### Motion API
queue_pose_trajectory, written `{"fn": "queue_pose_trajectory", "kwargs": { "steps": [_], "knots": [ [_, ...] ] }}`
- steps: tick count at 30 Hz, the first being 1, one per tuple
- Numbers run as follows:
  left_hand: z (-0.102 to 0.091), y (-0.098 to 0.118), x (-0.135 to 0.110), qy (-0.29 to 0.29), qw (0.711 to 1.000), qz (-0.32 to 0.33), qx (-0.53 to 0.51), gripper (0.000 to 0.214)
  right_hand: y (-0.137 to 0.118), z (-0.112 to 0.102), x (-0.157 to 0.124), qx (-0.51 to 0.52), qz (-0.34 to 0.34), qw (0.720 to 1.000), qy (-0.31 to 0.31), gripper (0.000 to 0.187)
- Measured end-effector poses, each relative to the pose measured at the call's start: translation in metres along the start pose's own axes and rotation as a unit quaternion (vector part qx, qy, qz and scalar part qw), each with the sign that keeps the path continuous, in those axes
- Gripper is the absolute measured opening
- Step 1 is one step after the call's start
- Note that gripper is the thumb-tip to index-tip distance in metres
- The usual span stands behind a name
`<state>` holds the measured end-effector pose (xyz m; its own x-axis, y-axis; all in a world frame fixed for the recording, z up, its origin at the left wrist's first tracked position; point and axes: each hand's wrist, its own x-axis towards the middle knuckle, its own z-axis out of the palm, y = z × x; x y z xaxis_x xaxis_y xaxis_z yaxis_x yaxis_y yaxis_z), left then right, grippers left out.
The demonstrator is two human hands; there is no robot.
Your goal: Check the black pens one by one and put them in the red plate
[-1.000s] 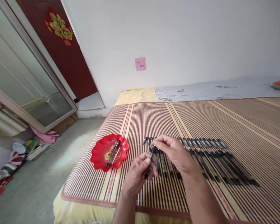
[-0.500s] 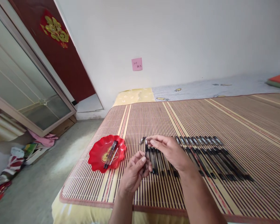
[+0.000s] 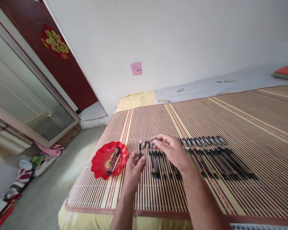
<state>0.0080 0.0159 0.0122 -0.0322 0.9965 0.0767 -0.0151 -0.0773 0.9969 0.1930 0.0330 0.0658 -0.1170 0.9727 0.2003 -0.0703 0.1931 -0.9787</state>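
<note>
My left hand is closed around a pen, held upright with its bare pale tip pointing up. To the right of it, my right hand pinches what looks like a small pen cap between thumb and fingertips, though the fingers partly hide it. Beneath and beside the hands lie several uncapped pens on the striped mat. At their upper ends are loose caps. My right hand and forearm cover the middle of this row.
Farther right, several more pens lie slanted, with a line of caps above them. A red scalloped plate at left holds a few pens and a thin white stick. The bamboo mat covers the bed, which meets a wall.
My left hand has moved left with the pen, away from my right hand. The pen tip, earlier at my right fingertips, is now bare and apart from them.
</note>
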Motion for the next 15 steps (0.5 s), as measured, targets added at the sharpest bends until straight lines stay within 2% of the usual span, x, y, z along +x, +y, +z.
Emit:
{"fn": "queue_pose_trajectory", "kwargs": {
  "steps": [2,4,6,9,15],
  "knots": [
    [0.002,-0.007,0.016,0.083,0.988,0.035,0.128,0.029,0.002,-0.007,0.000,-0.003,-0.001,0.999,0.033,0.033],
    [0.006,-0.013,0.034,0.124,0.972,0.044,0.195,0.019,0.003,-0.013,0.000,0.000,-0.005,0.999,0.054,0.035],
    [0.010,-0.017,0.049,0.144,0.958,0.045,0.244,0.015,0.004,-0.018,0.000,0.008,-0.012,0.998,0.065,0.035],
    [0.016,-0.020,0.063,0.159,0.937,0.048,0.308,0.021,0.003,-0.023,0.000,0.023,-0.022,0.996,0.079,0.036],
    [0.019,-0.024,0.071,0.158,0.922,0.033,0.353,0.025,0.001,-0.028,-0.001,0.034,-0.025,0.995,0.093,0.039]
  ]
}}
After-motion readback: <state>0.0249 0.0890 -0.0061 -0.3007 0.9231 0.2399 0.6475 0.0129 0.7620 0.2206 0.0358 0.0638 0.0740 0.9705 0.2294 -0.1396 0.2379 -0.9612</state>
